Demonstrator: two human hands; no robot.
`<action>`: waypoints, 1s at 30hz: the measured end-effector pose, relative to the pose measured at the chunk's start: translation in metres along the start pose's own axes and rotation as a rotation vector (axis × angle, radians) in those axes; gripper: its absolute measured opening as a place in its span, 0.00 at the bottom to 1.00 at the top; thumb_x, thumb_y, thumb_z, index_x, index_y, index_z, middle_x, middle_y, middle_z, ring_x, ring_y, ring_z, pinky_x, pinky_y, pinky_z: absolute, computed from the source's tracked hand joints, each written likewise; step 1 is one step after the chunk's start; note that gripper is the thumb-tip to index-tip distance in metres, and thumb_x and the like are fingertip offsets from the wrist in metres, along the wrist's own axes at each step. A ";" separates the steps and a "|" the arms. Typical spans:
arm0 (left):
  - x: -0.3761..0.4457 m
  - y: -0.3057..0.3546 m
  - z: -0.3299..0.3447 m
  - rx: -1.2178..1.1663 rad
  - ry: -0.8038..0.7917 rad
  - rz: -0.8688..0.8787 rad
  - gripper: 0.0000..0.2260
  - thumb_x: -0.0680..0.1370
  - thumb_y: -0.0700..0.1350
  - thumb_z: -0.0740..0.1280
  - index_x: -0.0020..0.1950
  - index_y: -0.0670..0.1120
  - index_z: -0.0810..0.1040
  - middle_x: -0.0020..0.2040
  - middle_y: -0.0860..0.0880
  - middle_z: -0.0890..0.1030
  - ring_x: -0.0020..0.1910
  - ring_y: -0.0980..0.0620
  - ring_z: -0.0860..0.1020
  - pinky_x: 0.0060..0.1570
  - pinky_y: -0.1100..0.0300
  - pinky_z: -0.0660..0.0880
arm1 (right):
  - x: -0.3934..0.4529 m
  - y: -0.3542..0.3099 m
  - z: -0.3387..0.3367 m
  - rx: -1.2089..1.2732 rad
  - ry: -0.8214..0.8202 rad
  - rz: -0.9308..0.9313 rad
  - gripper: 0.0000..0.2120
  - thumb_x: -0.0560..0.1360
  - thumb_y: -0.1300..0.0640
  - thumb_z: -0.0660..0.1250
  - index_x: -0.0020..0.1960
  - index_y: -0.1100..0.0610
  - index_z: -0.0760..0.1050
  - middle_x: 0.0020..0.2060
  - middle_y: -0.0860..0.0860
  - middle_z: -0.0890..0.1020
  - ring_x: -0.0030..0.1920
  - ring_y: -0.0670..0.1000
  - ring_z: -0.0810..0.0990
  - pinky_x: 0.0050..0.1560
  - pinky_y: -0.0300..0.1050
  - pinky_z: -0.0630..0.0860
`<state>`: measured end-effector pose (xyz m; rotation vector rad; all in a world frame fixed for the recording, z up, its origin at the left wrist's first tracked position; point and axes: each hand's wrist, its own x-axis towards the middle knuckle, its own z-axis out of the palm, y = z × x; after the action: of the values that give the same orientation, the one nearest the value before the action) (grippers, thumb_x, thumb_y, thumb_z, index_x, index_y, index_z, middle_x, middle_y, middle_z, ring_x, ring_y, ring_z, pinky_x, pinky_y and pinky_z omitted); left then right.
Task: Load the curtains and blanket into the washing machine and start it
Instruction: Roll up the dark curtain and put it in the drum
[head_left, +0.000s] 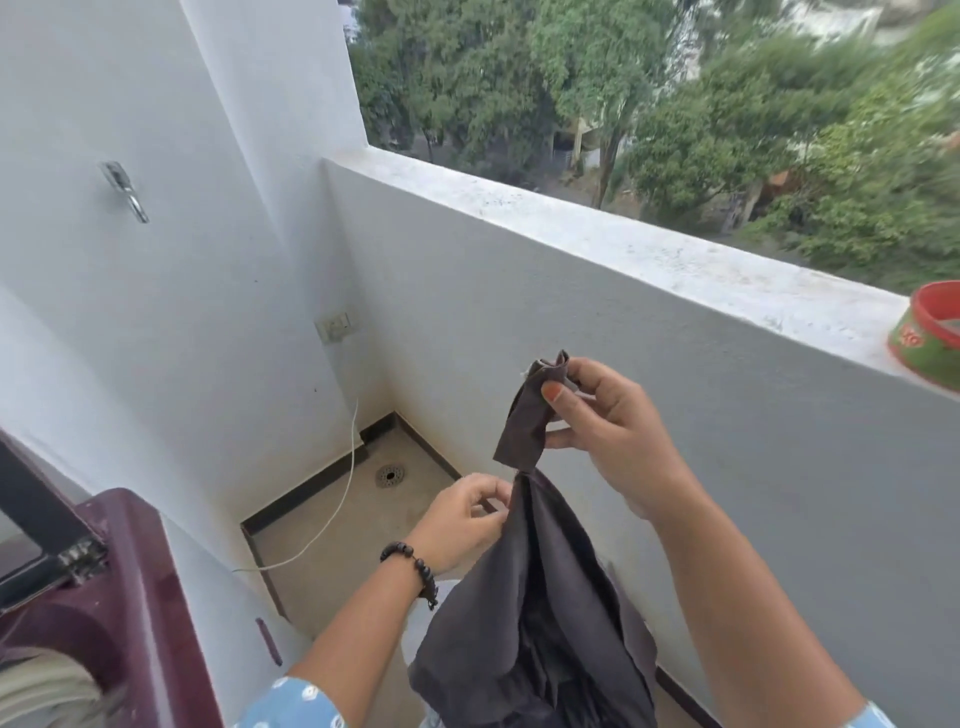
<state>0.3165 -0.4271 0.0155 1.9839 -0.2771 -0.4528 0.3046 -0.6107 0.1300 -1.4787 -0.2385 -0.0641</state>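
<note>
White balcony walls (182, 260) meet at a far corner, and a grey parapet wall (649, 364) runs along the right with blurred green trees (727, 130) beyond it. On the parapet's ledge at the far right stands a round red-and-green tin (930, 338). At the near left sits a maroon top-loading washing machine (130, 597), its dark lid raised and some pale cloth showing in its drum. A dark grey fabric curtain (545, 623) hangs bunched in the middle, near the camera, well right of the machine. The right hand (608, 436) pinches the curtain's upper tip between thumb and fingers. The left hand (462, 519), with a dark beaded bracelet (415, 566) on its wrist, pinches the twisted neck of the cloth just below. A white cord (332, 509) trails across the tan floor past a round metal drain (389, 475).
</note>
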 end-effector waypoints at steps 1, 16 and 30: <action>0.002 -0.001 -0.002 -0.001 -0.020 0.011 0.03 0.77 0.45 0.68 0.49 0.48 0.80 0.52 0.48 0.82 0.52 0.47 0.81 0.59 0.49 0.77 | 0.000 0.002 0.000 -0.014 0.012 0.011 0.08 0.81 0.67 0.61 0.53 0.59 0.77 0.42 0.53 0.82 0.40 0.48 0.83 0.40 0.43 0.81; 0.013 0.080 -0.017 0.158 0.225 0.478 0.06 0.79 0.40 0.66 0.46 0.51 0.77 0.43 0.49 0.81 0.41 0.52 0.79 0.43 0.58 0.76 | -0.013 0.028 -0.021 -0.607 -0.184 0.230 0.13 0.72 0.50 0.74 0.51 0.57 0.78 0.38 0.52 0.78 0.38 0.49 0.74 0.41 0.48 0.71; -0.001 0.059 -0.026 -0.182 0.052 0.152 0.18 0.70 0.53 0.76 0.53 0.43 0.83 0.49 0.39 0.84 0.48 0.41 0.83 0.55 0.44 0.79 | 0.004 -0.033 -0.021 -0.326 0.104 -0.046 0.11 0.67 0.65 0.64 0.32 0.51 0.78 0.31 0.49 0.78 0.35 0.48 0.73 0.40 0.43 0.67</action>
<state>0.3275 -0.4315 0.0788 1.7797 -0.3387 -0.3172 0.3048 -0.6344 0.1614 -1.7885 -0.1830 -0.2257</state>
